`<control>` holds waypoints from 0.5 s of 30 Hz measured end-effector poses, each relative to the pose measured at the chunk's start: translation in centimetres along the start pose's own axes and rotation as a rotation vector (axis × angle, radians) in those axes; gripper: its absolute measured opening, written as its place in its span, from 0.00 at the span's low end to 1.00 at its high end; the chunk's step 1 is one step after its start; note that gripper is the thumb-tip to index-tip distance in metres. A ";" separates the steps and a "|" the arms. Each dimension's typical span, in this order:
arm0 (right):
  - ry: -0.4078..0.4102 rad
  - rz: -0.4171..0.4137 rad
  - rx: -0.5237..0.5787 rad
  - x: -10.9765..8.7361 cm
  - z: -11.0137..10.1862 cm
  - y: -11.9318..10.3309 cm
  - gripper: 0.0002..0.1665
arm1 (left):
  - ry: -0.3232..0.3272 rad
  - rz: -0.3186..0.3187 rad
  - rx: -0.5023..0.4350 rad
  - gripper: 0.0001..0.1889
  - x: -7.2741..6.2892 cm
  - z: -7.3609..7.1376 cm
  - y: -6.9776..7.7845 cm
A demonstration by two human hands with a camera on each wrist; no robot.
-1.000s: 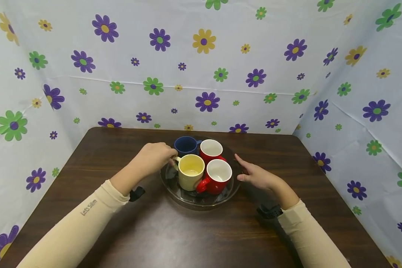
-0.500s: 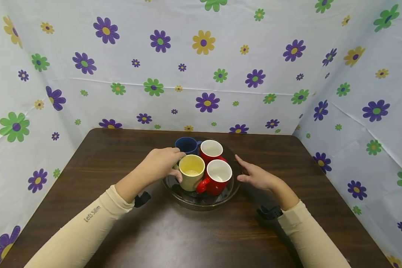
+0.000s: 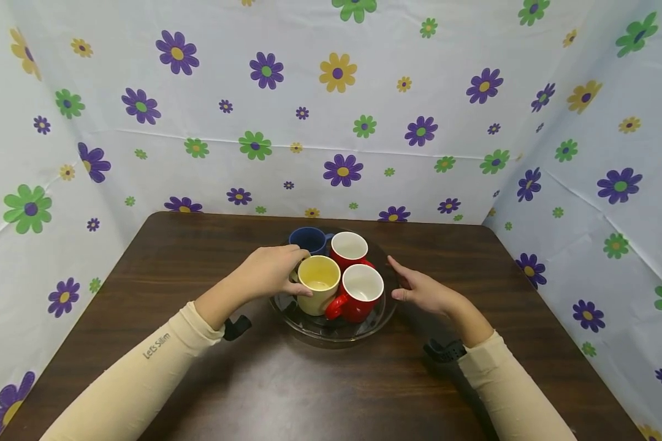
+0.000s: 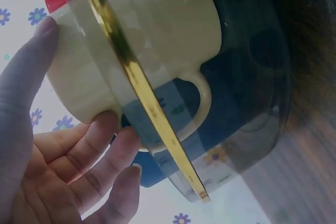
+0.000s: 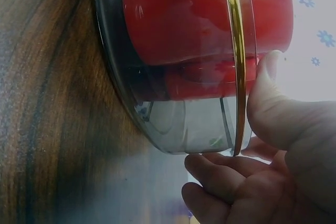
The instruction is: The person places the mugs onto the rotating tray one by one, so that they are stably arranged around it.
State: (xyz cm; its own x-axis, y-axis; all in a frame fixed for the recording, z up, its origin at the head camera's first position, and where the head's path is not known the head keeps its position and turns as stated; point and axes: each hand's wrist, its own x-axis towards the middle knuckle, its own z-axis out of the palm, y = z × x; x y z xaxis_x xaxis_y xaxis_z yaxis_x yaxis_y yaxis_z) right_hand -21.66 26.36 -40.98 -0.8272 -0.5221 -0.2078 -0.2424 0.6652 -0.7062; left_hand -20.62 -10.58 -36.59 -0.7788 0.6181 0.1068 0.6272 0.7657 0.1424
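Observation:
A clear, dark-tinted glass bowl (image 3: 336, 338) with a gold band holds several mugs. At its left side my left hand (image 3: 265, 272) grips a cream-yellow mug (image 3: 314, 300); the thumb lies on its near side and the fingers behind. The left wrist view shows fingertips close to this mug's handle (image 4: 206, 100). A red mug (image 3: 358, 311) with a white inside stands to its right, another red mug (image 3: 341, 262) behind, and a blue mug (image 3: 309, 239) at back left. My right hand (image 3: 427, 293) holds the bowl's right edge, thumb at the gold band (image 5: 239, 66), fingers outside.
The bowl stands on a dark brown wooden table (image 3: 320, 392), near its far edge. Flower-printed white cloth (image 3: 292, 79) hangs behind the table and along both sides.
My left hand has moved from the yellow mug's handle onto its body, thumb coming round the near side. The right hand stays at the bowl's edge, and the mugs keep their places.

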 end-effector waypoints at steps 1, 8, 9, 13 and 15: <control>0.000 0.000 0.000 0.0 0.0 0.0 0.52 | 0.002 -0.004 -0.005 0.38 0.0 0.1 0.0; 0.009 0.003 0.004 0.3 -0.3 0.1 0.53 | 0.009 -0.014 -0.016 0.38 -0.1 0.3 0.2; 0.007 -0.004 0.003 0.4 -0.3 0.2 0.53 | 0.008 -0.017 -0.015 0.38 -0.2 0.3 0.3; 0.011 -0.013 0.006 0.4 -0.3 0.3 0.54 | 0.011 -0.021 -0.014 0.38 -0.2 0.3 0.4; 0.020 -0.010 0.005 0.3 -0.2 0.3 0.52 | 0.008 -0.025 -0.016 0.37 -0.2 0.3 0.4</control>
State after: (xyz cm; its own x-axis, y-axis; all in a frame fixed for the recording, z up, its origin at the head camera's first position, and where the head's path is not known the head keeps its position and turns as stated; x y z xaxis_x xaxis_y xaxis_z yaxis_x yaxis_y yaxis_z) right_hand -22.08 26.45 -41.13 -0.8346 -0.5180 -0.1875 -0.2481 0.6573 -0.7116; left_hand -20.15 -10.34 -36.89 -0.7940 0.5977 0.1112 0.6078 0.7776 0.1610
